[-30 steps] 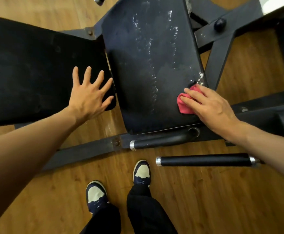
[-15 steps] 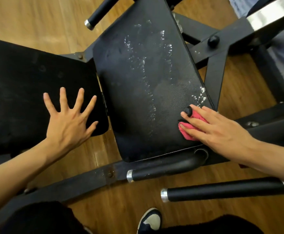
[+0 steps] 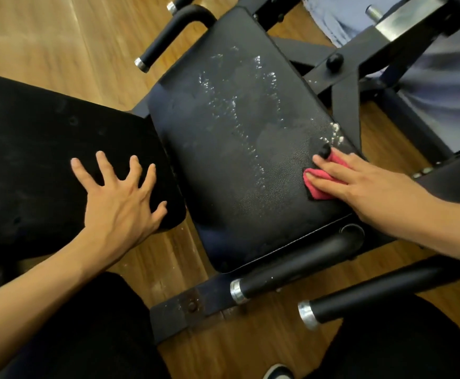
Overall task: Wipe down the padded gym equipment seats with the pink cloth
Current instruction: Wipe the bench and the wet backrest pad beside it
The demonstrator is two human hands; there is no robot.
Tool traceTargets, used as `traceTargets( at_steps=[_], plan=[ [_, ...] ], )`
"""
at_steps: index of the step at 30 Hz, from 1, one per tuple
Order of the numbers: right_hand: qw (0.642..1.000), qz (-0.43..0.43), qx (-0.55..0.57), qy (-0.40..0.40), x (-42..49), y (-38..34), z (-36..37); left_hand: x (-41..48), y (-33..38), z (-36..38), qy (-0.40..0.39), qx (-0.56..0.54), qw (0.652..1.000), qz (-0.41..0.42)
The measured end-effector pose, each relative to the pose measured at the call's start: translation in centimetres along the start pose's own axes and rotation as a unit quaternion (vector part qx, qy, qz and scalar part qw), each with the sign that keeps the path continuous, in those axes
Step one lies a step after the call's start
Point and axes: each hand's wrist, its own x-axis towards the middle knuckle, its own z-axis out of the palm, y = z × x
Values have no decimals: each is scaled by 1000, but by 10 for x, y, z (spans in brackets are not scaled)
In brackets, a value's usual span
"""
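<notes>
A black padded seat fills the middle of the view, streaked with white foam and wet patches. My right hand presses the pink cloth flat onto the seat's right edge with straight fingers; most of the cloth is hidden under the hand. A second black pad lies to the left. My left hand rests on its right end with fingers spread.
Black foam-covered handles with silver caps stick out below the seat and above it. The dark steel frame runs to the right over a wooden floor. My dark-trousered knees fill the bottom.
My view has dropped closer to the seat and my knees have come into the bottom of it. Both hands stay where they were: the right on the cloth, the left on the left pad.
</notes>
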Motion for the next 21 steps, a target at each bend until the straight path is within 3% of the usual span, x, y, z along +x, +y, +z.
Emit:
traceTargets(
  at_steps=[8,12,15,21],
  plan=[
    [991,137,-8,6,59,-9,7,-3,-5,-5,-25,10,999,24],
    [993,111,12,50,18,-41,9,-3,-3,-5,-26,7,999,18],
    [995,100,17,25,1,-32,5,-4,-1,-6,-21,6,1000,13],
    [980,192,11,45,68,-13,17,-3,3,-7,-11,18,1000,4]
  ],
)
